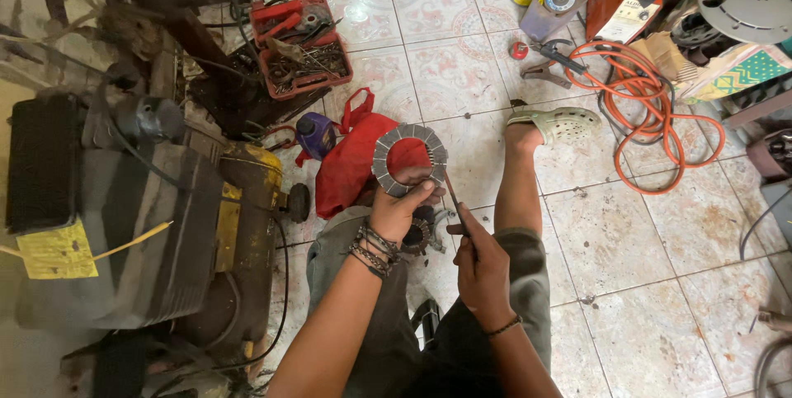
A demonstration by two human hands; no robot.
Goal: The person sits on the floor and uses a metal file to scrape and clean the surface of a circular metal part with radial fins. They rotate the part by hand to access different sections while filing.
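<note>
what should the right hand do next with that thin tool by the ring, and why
Probably bring the thin tool onto the segmented ring's edge. The left hand holds the ring up, and the right hand has the tip right beside it.

Single head-worn view, looking steeply down from above a seated person. Both hands, left hand [398, 210] and right hand [481, 264], lie close below the lens at frame centre; the tiled floor [652, 233] stretches ahead toward the top edge.
</note>
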